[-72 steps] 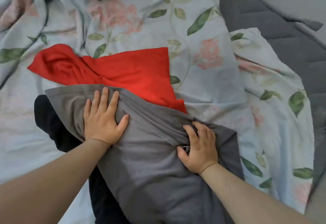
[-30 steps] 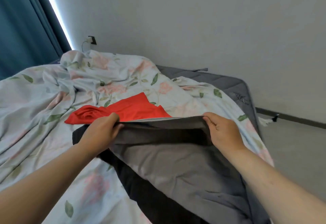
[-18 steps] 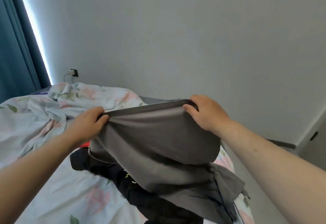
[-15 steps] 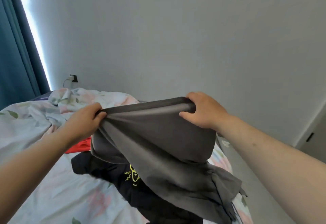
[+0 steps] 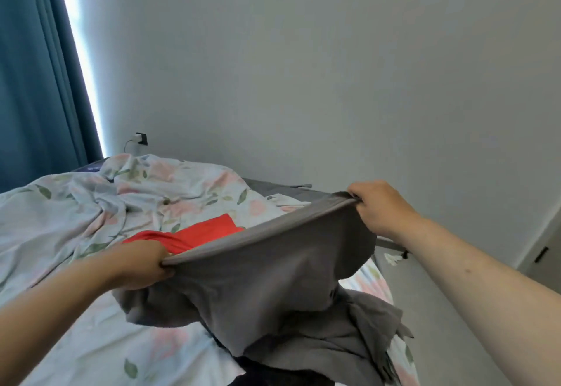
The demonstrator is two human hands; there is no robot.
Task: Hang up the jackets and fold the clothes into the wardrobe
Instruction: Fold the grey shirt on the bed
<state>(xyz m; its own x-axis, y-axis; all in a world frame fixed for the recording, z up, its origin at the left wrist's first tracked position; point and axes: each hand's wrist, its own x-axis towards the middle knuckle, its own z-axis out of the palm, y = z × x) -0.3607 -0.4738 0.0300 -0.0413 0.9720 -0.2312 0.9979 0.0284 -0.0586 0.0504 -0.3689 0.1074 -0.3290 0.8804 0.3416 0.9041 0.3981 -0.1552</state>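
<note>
The person stood at the side of the bed and held a grey garment [image 5: 267, 270] up by its top edge. The left hand [image 5: 142, 267] gripped one end of that edge, fingers curled tight round the cloth, low and close to the body. The right hand [image 5: 379, 208] pinched the other end, higher and farther out, with the fingers folded over a small bunch of the fabric. Between the two hands the edge ran taut in a slanting line that rose toward the right hand. Below it the cloth sagged in a loose belly, and its lower part lay crumpled on the bed near the mattress side.

A dark garment [image 5: 261, 372] showed under that grey heap, mostly covered by it. A red garment [image 5: 206, 234] lay on the floral bed cover [image 5: 76, 209] beyond the stretched edge, just past the left hand; I could not tell whether it touched the grey cloth. The cover was rumpled and pushed into ridges, and a strip of grey mattress [image 5: 273, 188] showed bare along the far side by the wall [image 5: 303, 66].

A blue curtain [image 5: 33, 66] hung at the left, with a bright line of daylight [image 5: 80, 51] down its edge. A wall socket [image 5: 140, 138] with a plug in it sat low on the wall behind the bed. A white scrap [image 5: 391, 259] lay on the floor [image 5: 440, 325] beside the bed, under the right forearm.
</note>
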